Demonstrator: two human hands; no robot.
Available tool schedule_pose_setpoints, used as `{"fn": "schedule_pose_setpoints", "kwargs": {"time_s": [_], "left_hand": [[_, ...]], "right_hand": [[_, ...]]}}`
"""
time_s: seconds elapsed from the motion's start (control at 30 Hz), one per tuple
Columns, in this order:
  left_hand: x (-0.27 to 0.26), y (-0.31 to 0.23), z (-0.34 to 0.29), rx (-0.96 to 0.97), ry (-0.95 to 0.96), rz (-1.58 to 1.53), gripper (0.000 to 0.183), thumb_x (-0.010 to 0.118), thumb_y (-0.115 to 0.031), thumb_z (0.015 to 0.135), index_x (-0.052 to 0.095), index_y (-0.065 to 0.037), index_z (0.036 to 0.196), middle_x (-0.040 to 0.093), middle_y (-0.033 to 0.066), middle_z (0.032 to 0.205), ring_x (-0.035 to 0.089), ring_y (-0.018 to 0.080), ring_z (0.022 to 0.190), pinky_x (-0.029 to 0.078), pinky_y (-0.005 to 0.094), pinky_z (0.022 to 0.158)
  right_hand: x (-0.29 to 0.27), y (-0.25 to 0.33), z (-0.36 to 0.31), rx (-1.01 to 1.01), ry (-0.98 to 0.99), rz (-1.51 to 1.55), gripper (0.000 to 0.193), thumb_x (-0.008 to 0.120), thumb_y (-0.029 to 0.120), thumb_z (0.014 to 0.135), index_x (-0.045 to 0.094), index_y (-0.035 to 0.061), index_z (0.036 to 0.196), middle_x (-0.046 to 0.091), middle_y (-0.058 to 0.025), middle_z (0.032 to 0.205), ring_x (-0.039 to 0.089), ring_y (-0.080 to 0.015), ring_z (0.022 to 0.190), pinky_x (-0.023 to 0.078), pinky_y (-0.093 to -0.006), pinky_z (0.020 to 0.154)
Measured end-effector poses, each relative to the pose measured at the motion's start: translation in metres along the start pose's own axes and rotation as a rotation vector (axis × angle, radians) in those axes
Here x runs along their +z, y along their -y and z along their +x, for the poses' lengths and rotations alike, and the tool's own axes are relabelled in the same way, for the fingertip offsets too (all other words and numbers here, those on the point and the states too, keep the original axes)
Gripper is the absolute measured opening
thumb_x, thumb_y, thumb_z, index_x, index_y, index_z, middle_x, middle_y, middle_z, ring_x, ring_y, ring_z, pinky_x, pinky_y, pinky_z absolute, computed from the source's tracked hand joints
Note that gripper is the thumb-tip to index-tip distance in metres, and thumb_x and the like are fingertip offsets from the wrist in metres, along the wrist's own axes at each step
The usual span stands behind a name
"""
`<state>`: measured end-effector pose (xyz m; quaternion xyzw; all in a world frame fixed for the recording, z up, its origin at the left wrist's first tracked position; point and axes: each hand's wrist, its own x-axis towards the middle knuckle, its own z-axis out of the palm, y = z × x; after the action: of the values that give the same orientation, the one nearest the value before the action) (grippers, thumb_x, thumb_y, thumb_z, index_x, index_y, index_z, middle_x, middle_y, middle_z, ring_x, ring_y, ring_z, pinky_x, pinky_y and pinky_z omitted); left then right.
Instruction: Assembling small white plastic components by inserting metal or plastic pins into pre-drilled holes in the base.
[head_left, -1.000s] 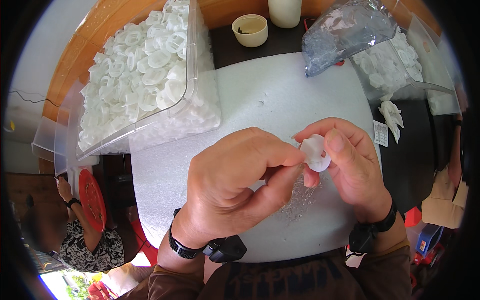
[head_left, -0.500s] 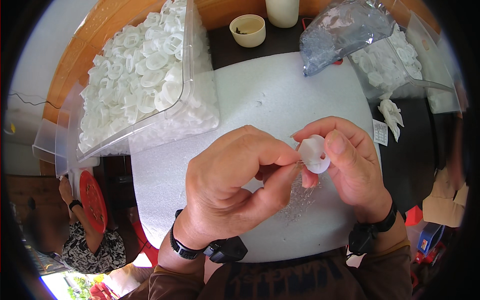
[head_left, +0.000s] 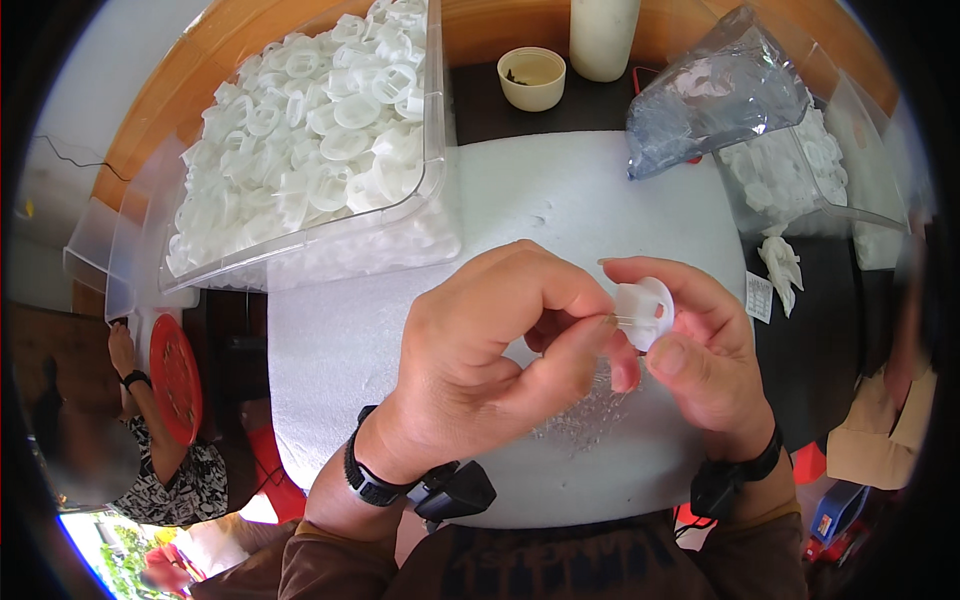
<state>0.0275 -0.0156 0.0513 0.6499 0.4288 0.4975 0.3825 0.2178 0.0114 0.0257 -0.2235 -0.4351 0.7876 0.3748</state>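
Round-rimmed, translucent white plastic piece (head_left: 640, 304)

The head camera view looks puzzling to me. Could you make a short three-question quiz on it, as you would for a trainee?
1. What does the person's right hand hold?
2. True or false: in the picture, the cream cup stands to the left of the crinkled bag.
3. Fill in the blank: the large clear bin heaped with white pieces is on the person's ____ side.

Key:
1. A small white plastic piece with a rounded edge.
2. True.
3. Left.
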Motion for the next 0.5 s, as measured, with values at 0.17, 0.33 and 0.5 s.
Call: {"fn": "schedule_pose_setpoints", "kwargs": {"time_s": [0.17,0.33,0.5], "left_hand": [[-0.0029,-0.0010,0.0017,0.104,0.012,0.074,0.018,0.064,0.007,0.070,0.061,0.001,0.086,0.059,0.0075,0.079,0.055,0.0128,0.068,0.041,0.0245,0.059],[-0.0050,-0.0007,0.0047,0.188,0.018,0.175,0.018,0.067,0.006,0.068,0.062,-0.001,0.084,0.062,0.0073,0.077,0.055,0.0153,0.067,0.041,0.0257,0.060],[-0.0045,0.0001,0.0060,0.320,0.027,0.346,0.018,0.071,0.001,0.067,0.063,-0.003,0.083,0.064,0.0058,0.075,0.058,0.0187,0.065,0.044,0.0277,0.058]], "right_hand": [[0.0008,-0.0007,-0.0004,-0.004,-0.006,0.031,0.052,0.067,0.016,0.083,0.047,-0.0020,0.127,0.058,-0.0083,0.101,0.059,-0.0147,0.089,0.050,-0.0259,0.070],[-0.0042,-0.0009,0.0007,-0.004,0.042,0.043,0.050,0.066,0.019,0.085,0.048,-0.0022,0.127,0.058,-0.0082,0.099,0.058,-0.0148,0.090,0.049,-0.0264,0.070],[-0.0051,0.0007,-0.0001,0.002,0.024,0.000,0.051,0.066,0.021,0.084,0.048,-0.0025,0.127,0.059,-0.0090,0.104,0.058,-0.0146,0.093,0.048,-0.0257,0.076]]}}
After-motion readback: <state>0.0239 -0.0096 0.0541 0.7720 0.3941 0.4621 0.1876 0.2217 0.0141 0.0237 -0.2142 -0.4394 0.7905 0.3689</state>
